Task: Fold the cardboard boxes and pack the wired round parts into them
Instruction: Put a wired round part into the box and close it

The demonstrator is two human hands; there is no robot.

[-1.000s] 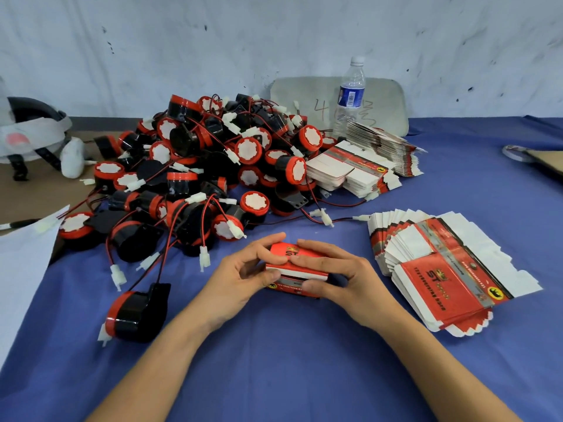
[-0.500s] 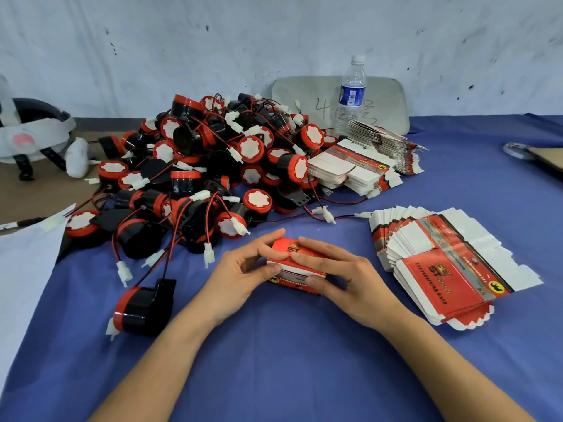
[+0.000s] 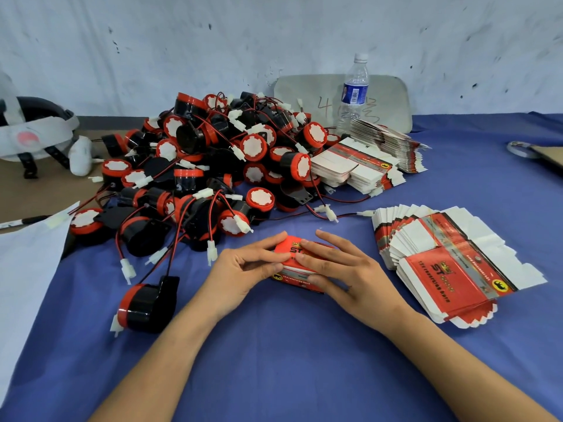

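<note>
Blue cloth (image 3: 304, 360) lies bare from the hands toward 6 o'clock, crossed only by the two forearms. The folded box (image 3: 297, 277) sits on it at the centre. At 11 o'clock from the box, the pile of wired round parts (image 3: 213, 166) spreads close, its loose wires and white plugs trailing to just beside the left hand (image 3: 243, 269). One lone round part (image 3: 143, 303) lies at 8 o'clock, apart from the hand. At 3 o'clock a fanned stack of flat boxes (image 3: 451, 263) lies near the right hand (image 3: 347, 269). Another flat stack (image 3: 359, 166) and a water bottle (image 3: 353, 92) are at 1 o'clock, well apart. The left hand pinches the box's left end between curled fingers and thumb. The right hand clasps it, fingers nearly straight across the top, thumb against the near face.
</note>
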